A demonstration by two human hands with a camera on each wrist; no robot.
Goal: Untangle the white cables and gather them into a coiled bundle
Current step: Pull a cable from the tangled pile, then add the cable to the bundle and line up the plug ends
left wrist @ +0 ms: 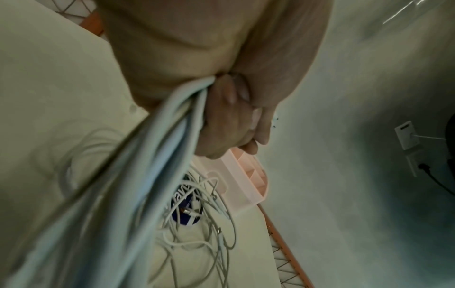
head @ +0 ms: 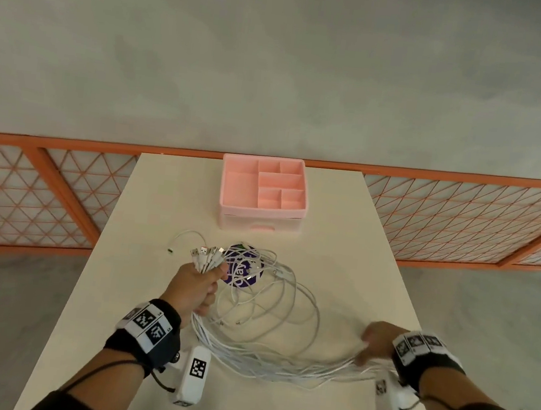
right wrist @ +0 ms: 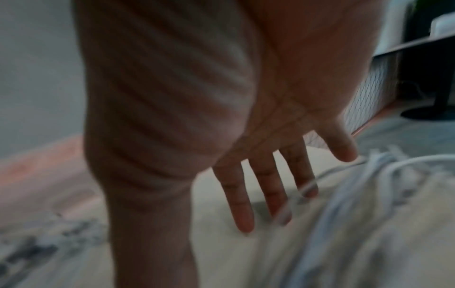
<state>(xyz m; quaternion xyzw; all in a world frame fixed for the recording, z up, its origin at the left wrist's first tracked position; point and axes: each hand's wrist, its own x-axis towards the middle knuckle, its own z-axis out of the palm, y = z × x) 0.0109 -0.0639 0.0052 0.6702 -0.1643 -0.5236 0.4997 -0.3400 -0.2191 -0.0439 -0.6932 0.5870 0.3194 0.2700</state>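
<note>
Several white cables (head: 265, 356) sag in a long band across the near part of the table, with loose loops (head: 272, 292) lying farther back. My left hand (head: 197, 286) grips the cables just below their plug ends (head: 206, 256), which fan out above the fist; the left wrist view shows the fingers (left wrist: 229, 120) curled round the white cables (left wrist: 172, 136). My right hand (head: 376, 343) sits at the right end of the band with straight, spread fingers (right wrist: 268, 196) over the white cables (right wrist: 369, 194); the right wrist view is blurred.
A pink compartment organiser (head: 264, 192) stands at the back of the white table (head: 354, 282). A round purple sticker (head: 242, 274) lies under the loops. One short white cable (head: 187, 239) lies apart at the left. Orange mesh railings (head: 463, 220) flank the table.
</note>
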